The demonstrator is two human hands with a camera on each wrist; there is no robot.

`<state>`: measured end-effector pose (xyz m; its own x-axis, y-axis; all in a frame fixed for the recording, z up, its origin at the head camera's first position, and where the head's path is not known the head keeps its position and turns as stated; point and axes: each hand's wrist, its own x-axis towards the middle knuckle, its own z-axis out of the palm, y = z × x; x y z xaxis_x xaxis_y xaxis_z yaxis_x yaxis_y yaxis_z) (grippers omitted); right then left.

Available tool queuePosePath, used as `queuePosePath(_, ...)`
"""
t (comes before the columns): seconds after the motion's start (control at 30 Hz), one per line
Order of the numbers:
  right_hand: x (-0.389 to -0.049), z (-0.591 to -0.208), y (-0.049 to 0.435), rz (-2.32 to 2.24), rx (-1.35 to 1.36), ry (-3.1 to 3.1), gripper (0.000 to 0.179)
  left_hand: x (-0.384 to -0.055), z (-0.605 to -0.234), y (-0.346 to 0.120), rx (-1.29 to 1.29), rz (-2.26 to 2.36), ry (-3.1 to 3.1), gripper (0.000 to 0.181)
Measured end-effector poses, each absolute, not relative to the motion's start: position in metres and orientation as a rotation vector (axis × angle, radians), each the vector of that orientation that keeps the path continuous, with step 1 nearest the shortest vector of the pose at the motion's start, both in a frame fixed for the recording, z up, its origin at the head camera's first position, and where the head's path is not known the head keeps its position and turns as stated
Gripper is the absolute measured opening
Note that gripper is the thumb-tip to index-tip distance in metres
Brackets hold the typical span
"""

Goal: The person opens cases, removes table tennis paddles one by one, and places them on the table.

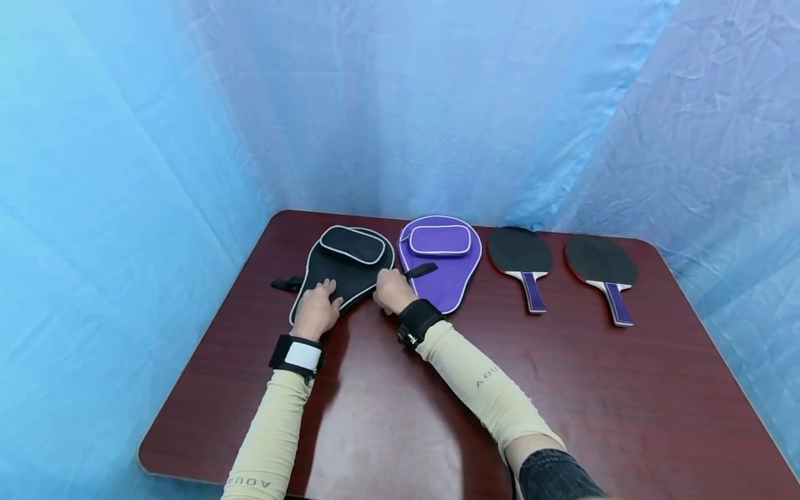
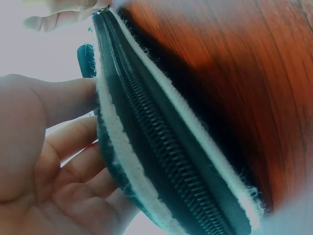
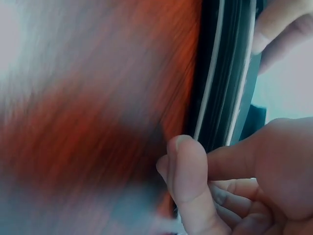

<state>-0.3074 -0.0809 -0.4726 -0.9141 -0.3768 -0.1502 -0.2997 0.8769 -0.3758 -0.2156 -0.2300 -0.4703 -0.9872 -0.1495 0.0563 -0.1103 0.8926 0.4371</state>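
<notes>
A black padded paddle case (image 1: pixel 351 281) with white piping and a front pocket lies at the table's left back. My left hand (image 1: pixel 315 310) rests on its lower part, fingers spread. In the left wrist view, the thumb and fingers touch the case beside the closed zipper teeth (image 2: pixel 168 161). At the case's right edge, my right hand (image 1: pixel 394 292) pinches the zipper pull, mostly hidden between thumb and forefinger. The right wrist view shows these fingertips (image 3: pixel 188 164) along the zipper edge. Just right of that hand lies a purple paddle case (image 1: pixel 440 281).
Two table tennis paddles (image 1: pixel 520 251) (image 1: pixel 601 260) with black faces and purple handles lie at the right back. Black straps (image 1: pixel 287 284) stick out beside the cases. Blue curtains (image 1: pixel 400 104) hang behind the dark red wooden table (image 1: pixel 562 389).
</notes>
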Motion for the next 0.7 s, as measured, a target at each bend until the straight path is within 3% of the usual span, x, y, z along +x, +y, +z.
queuePosePath(0.3, -0.277, -0.473, -0.103, -0.444, -0.642, 2.75, 0.004, -0.214, -0.47, -0.23, 0.199, -0.66, -2.964, 0.047)
queuePosePath(0.57, -0.247, -0.472, -0.12, -0.336, -1.081, 2.699, 0.014, -0.215, -0.471, -0.234, 0.166, -0.688, -2.949, 0.044)
queuePosePath(0.7, -0.243, -0.474, -0.121, -0.332, -1.056, 2.646, 0.006, -0.215, -0.47, -0.237, 0.171, -0.71, -2.943, 0.046)
